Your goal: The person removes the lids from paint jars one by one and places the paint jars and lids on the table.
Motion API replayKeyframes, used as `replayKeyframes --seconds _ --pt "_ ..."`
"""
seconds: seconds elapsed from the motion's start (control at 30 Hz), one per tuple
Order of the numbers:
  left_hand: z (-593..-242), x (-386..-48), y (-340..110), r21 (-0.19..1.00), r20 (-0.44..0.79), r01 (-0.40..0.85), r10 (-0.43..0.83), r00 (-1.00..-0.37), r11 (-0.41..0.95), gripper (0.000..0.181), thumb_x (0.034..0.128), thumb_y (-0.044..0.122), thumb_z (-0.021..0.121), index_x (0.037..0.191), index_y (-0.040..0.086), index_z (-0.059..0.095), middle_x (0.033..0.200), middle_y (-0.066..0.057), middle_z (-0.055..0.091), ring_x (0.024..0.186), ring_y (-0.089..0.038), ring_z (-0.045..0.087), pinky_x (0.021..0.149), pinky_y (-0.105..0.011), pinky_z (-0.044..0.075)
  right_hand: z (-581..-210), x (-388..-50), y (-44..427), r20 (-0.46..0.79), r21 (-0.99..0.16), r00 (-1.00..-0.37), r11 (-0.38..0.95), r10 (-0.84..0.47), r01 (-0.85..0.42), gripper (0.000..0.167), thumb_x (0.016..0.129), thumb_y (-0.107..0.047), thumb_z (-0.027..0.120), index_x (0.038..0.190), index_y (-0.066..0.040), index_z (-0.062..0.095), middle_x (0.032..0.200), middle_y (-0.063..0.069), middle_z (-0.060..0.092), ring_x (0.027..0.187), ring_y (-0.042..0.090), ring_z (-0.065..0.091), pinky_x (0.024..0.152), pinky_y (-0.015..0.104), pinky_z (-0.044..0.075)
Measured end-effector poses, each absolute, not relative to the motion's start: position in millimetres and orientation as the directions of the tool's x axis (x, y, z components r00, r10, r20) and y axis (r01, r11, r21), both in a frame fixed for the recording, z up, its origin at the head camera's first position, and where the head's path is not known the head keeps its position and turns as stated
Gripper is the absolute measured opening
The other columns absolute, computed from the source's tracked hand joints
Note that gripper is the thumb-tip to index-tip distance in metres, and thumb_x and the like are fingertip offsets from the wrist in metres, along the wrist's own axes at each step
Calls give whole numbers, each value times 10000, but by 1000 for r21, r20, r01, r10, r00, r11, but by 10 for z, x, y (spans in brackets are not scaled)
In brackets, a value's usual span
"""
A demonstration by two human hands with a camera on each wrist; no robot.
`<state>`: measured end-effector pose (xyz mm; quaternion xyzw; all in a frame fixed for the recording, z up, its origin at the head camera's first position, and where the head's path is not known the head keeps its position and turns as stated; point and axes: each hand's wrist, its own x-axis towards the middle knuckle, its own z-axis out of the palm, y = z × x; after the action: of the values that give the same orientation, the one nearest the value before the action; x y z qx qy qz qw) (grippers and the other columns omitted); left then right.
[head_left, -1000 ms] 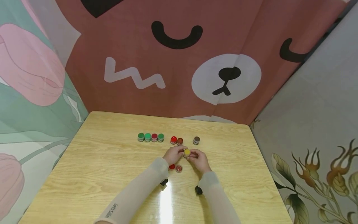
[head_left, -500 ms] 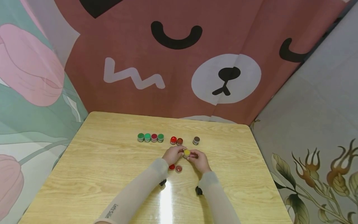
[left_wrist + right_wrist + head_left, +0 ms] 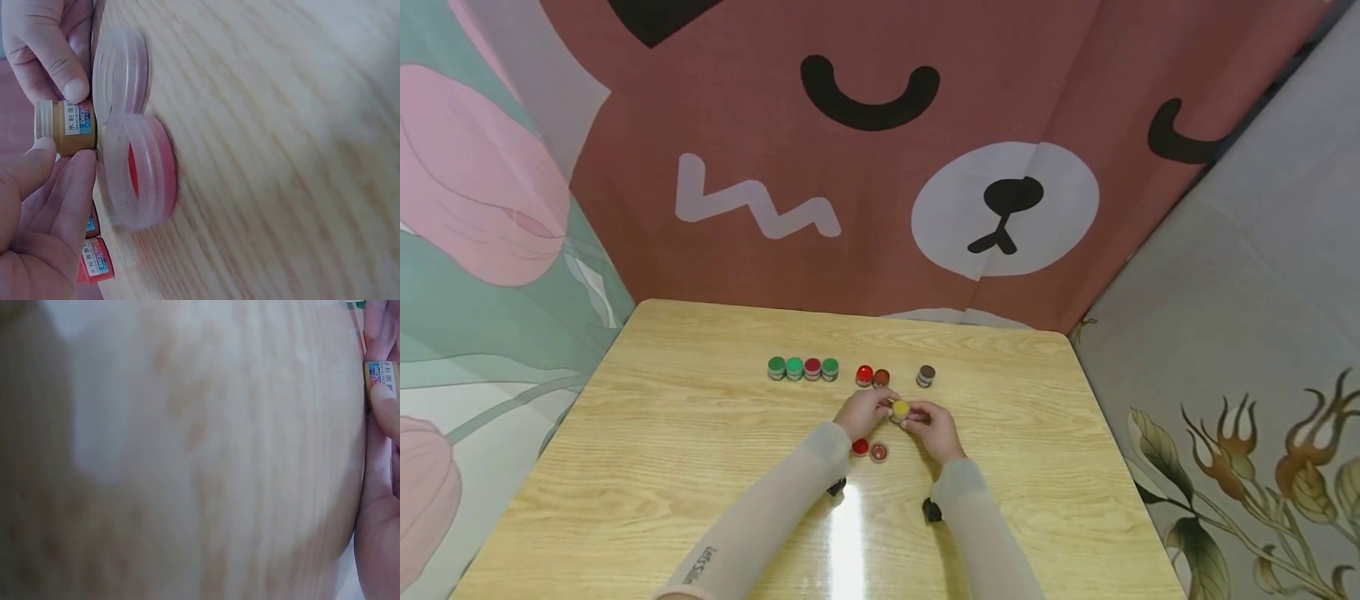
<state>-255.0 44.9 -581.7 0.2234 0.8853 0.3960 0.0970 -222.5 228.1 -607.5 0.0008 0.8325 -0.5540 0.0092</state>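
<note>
Both hands meet at a small yellow paint jar (image 3: 900,410) near the middle of the table. My left hand (image 3: 861,414) pinches its left side and my right hand (image 3: 934,429) pinches its right side. In the left wrist view the jar (image 3: 76,127) has a translucent lid and a printed label, with thumbs and fingers of both hands on it. The right wrist view shows the labelled jar (image 3: 380,378) at the right edge, under my right thumb. Close to my left wrist lie a red lid (image 3: 860,447) and a reddish-brown one (image 3: 879,452).
Behind the hands stand a bright red jar (image 3: 865,375), a brown-red jar (image 3: 882,378) and a dark brown jar (image 3: 927,376). Farther left, a row holds green jars (image 3: 777,368) and a crimson jar (image 3: 812,369). Patterned cloth hangs behind the wooden table (image 3: 700,425).
The head view has shifted very slightly. Both hands hold the yellow jar in nearly the same place, with no other visible movement.
</note>
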Motion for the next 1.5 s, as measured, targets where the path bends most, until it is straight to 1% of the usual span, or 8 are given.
replayKeyframes --seconds 0.4,0.53,0.73,0.87,1.03,1.17,1.37,1.5 --pt "-5832 -2562 427 725 -19 331 499 -866 604 349 991 109 648 1339 123 664 1311 -111 670 1156 -275 654 1007 -427 526 -6096 -2223 2286 -12 -918 -1000 396 -16 5 281 856 71 756 1133 63 711 1020 149 715 957 266 681 828 272 579" --pt "-5833 -2553 439 731 -12 321 483 -876 601 328 973 114 674 1301 105 671 1227 -112 703 1111 -265 671 967 -407 549 -6119 -2228 2289 2 -917 -1000 398 -15 -8 280 856 72 756 1132 68 708 1030 159 714 962 275 681 829 271 577" --pt "-5836 -2566 435 753 -11 311 483 -876 580 287 944 109 714 1224 81 657 1065 -84 729 988 -218 695 865 -313 580 -6129 -2230 2294 5 -916 -1000 400 -18 -11 281 847 68 767 1122 68 709 1020 155 715 950 260 681 825 258 573" --pt "-5842 -2583 410 761 -11 314 495 -869 568 340 954 112 702 1287 87 638 1063 -77 728 979 -201 693 864 -306 577 -6125 -2232 2297 -6 -914 -1000 405 -30 -6 284 854 54 766 1132 56 709 1016 135 714 952 246 677 831 271 576" --pt "-5843 -2584 401 741 -16 336 516 -857 581 398 983 123 665 1379 121 624 1153 -95 716 1008 -220 682 907 -381 561 -6122 -2237 2296 -13 -910 -999 414 -36 -3 287 862 39 766 1142 54 706 1015 127 714 950 234 677 826 273 576" --pt "-5853 -2571 414 725 -1 352 511 -859 592 351 973 139 678 1323 116 659 1193 -95 711 1026 -232 687 931 -399 558 -6115 -2232 2292 -14 -910 -999 414 -31 0 283 867 44 760 1143 65 702 1015 135 712 949 240 676 820 267 575" --pt "-5847 -2542 429 734 35 358 495 -868 576 289 942 147 722 1213 92 640 1101 -116 737 1025 -262 706 891 -380 581 -6102 -2223 2290 -7 -914 -1000 405 -21 -2 278 861 51 763 1133 67 706 1022 142 714 949 238 678 807 236 564" --pt "-5842 -2534 420 734 36 364 503 -864 574 331 960 118 696 1280 93 621 1131 -119 729 1033 -260 701 885 -379 581 -6097 -2220 2295 -10 -912 -1000 411 -29 -3 290 860 50 765 1141 72 699 1045 157 711 965 258 681 825 261 574"
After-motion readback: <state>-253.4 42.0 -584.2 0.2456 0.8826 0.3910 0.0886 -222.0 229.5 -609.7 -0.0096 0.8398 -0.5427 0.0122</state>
